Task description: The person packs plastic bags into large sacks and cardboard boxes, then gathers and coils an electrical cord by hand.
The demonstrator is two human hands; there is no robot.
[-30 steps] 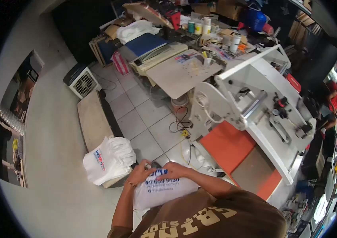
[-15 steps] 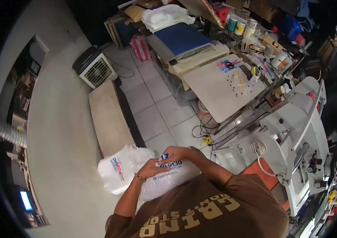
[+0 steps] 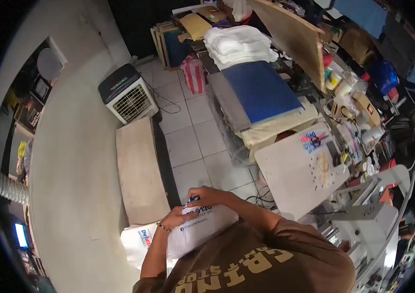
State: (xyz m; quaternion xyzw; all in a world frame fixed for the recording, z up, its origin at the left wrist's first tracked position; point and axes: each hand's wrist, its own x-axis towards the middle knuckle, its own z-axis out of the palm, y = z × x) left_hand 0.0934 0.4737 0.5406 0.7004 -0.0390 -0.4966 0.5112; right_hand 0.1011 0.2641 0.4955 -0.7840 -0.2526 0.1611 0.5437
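Observation:
A plump white plastic bag (image 3: pixel 200 233) with blue print lies against my torso. My left hand (image 3: pixel 172 218), with a bracelet at the wrist, is closed on the bag's upper left side. At its top edge, my right hand (image 3: pixel 204 196) has its fingers curled onto the plastic, close beside the left. Part of the print is hidden by my fingers. A second white bag with a red and blue logo (image 3: pixel 138 241) sits to the left, partly behind my left forearm.
A long wooden board or bench top (image 3: pixel 141 171) runs along the wall, with an air cooler (image 3: pixel 128 100) beyond it. A worktable holds folded white cloth (image 3: pixel 239 44) and a blue panel (image 3: pixel 261 90). Right are a pale board (image 3: pixel 285 171), cables (image 3: pixel 261 198) and a grey machine (image 3: pixel 364 219).
My view has shifted, so the room's furniture appears lower and the second white bag is less visible. Both hands stay on the printed bag, and my left hand has come slightly leftward.

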